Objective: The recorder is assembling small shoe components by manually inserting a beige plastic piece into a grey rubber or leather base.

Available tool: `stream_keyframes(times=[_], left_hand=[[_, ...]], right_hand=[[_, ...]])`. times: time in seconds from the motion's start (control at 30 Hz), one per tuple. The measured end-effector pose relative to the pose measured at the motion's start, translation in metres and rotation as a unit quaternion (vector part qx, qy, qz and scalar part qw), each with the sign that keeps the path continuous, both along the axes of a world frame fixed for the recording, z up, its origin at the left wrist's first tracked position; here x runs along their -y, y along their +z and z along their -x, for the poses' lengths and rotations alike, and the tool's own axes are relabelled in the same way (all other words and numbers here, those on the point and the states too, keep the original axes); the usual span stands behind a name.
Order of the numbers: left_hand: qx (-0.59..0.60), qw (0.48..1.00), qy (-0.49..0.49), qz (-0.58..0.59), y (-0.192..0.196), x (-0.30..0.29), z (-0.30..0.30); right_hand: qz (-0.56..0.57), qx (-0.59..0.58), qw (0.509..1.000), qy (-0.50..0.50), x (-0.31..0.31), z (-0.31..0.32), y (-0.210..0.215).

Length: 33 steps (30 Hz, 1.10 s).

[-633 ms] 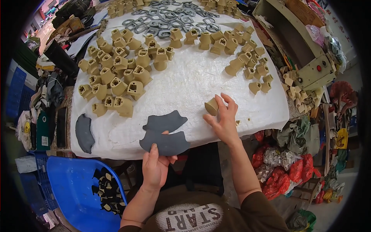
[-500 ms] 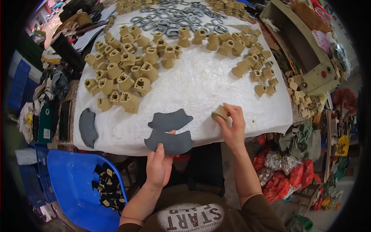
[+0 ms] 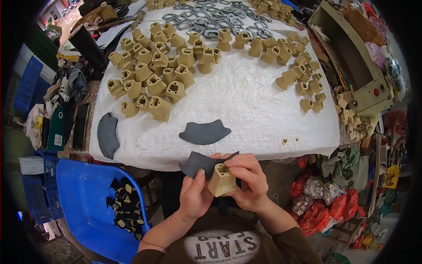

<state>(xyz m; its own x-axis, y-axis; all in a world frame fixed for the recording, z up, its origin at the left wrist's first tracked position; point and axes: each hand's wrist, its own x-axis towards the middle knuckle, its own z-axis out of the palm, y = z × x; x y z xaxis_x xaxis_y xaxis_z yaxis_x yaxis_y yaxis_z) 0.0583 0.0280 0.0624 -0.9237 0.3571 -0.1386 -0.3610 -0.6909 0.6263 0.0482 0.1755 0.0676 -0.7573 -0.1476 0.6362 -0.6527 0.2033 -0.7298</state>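
Both hands meet just below the table's (image 3: 307,145) six o'clock edge: left hand (image 3: 195,193) pinches a dark grey sheet (image 3: 198,162) against the tan block (image 3: 223,181), which right hand (image 3: 248,182) grips steady.

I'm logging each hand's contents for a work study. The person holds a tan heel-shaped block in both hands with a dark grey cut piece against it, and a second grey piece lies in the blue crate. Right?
Not quite. The second grey piece lies on the white table cover, not in the blue crate, as the head view shows. Left hand and right hand do hold the tan block and grey cut piece.
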Motion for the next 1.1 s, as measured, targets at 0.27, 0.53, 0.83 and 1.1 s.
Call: stream_keyframes(times=[0.27,0.53,0.83,1.1], left_hand=[[-0.028,0.999,-0.003,-0.026,0.004,-0.003,-0.003],[-0.050,0.998,0.030,-0.025,-0.003,-0.007,-0.009],[-0.085,0.986,0.007,0.147,0.002,0.007,0.003],[-0.080,0.959,-0.015,0.270,-0.006,0.007,0.000]], right_hand=[[-0.010,-0.032,0.999,0.002,-0.002,0.003,-0.005],[-0.119,-0.030,0.990,-0.074,-0.007,0.002,0.006],[-0.160,-0.051,0.981,-0.095,-0.014,0.008,-0.001],[-0.338,0.063,0.928,-0.144,-0.006,0.000,0.030]])
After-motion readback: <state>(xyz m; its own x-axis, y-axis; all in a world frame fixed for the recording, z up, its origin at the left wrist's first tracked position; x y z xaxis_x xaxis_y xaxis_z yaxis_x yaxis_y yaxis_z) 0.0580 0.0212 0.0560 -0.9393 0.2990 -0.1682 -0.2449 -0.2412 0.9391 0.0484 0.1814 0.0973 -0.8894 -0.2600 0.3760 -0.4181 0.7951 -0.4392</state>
